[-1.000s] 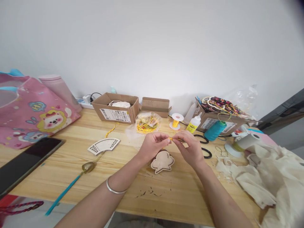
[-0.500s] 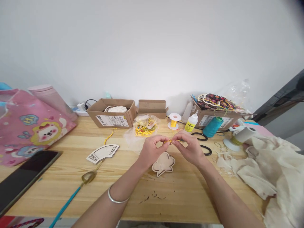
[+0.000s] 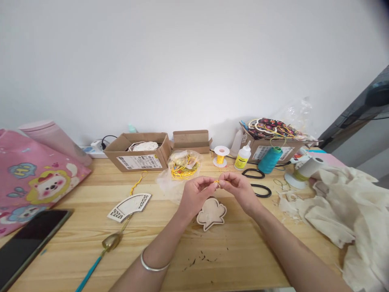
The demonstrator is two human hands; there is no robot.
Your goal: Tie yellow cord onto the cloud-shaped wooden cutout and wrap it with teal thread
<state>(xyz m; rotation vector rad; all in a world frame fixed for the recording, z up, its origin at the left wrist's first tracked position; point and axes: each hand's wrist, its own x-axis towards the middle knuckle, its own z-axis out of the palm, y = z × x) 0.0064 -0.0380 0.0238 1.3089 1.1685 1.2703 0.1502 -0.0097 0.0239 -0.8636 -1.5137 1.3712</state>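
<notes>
Fingers pinch yellow cord; pink bag reads "Hi".

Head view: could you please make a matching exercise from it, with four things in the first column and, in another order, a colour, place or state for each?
1. yellow cord
2. fan-shaped piece
3. thread cone
4. bangle

A. teal
B. around the left forearm
C. pinched by left hand and right hand
D. patterned with cut-outs

Pairs: 1-C, 2-D, 3-A, 4-B

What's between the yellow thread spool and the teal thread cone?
A white bottle with a yellow label stands between them in the head view.
</notes>
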